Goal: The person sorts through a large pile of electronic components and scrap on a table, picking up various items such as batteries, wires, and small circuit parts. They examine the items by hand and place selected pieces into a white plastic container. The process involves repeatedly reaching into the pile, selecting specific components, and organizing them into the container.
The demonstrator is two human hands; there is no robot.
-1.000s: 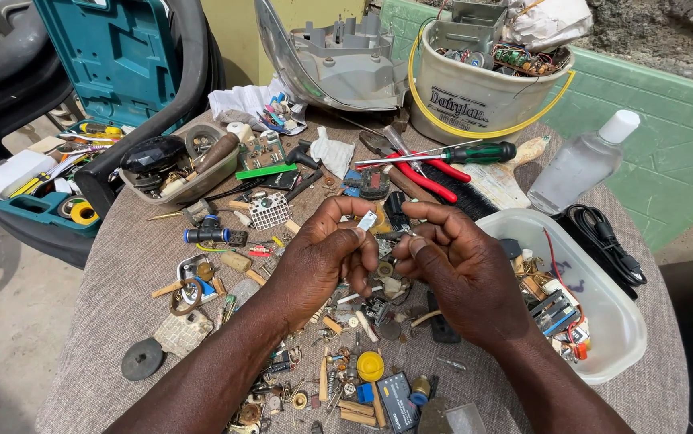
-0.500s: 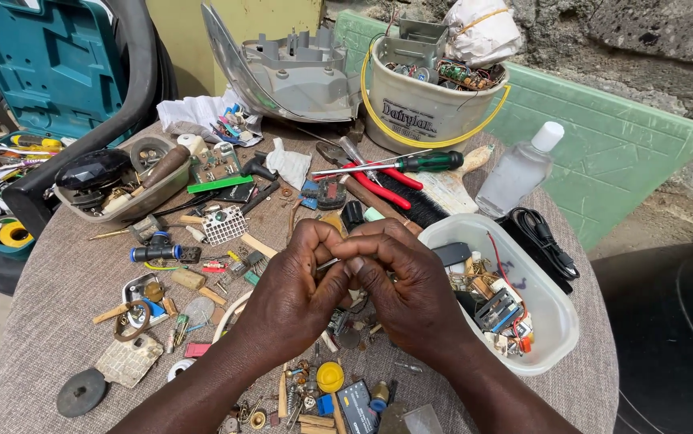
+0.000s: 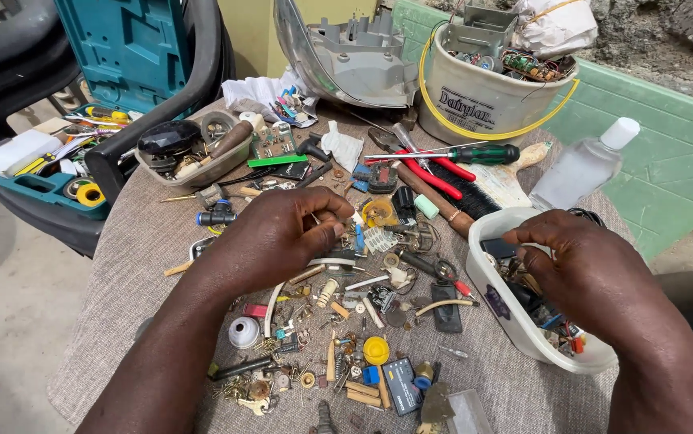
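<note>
— Both hands have parted since half a second ago: they were pressed together over the middle of the clutter, and now the right hand (image 3: pixel 584 269) has swung out over the oval white plastic tub (image 3: pixel 501 317) at the tabletop's right edge.

— And the left hand (image 3: pixel 278 237)?

— It hovers over the heap of small electronic parts (image 3: pixel 362 321) on the grey woven tabletop (image 3: pixel 141 265), fingers curled in narrow, thumb against forefinger. Whether it pinches anything, I cannot tell.

— Does the right hand hold something?

— Its fingertips are bunched together at the tub's near rim, above the scrap components inside. Any part between them is too small to make out.

— What lies about them?

— A green-handled screwdriver (image 3: pixel 475 153) and red-handled pliers (image 3: pixel 435 170) lie just beyond the heap, with a cream plastic bucket (image 3: pixel 483 100) behind them and a clear bottle with a white cap (image 3: pixel 584 165) near the tub.
</note>
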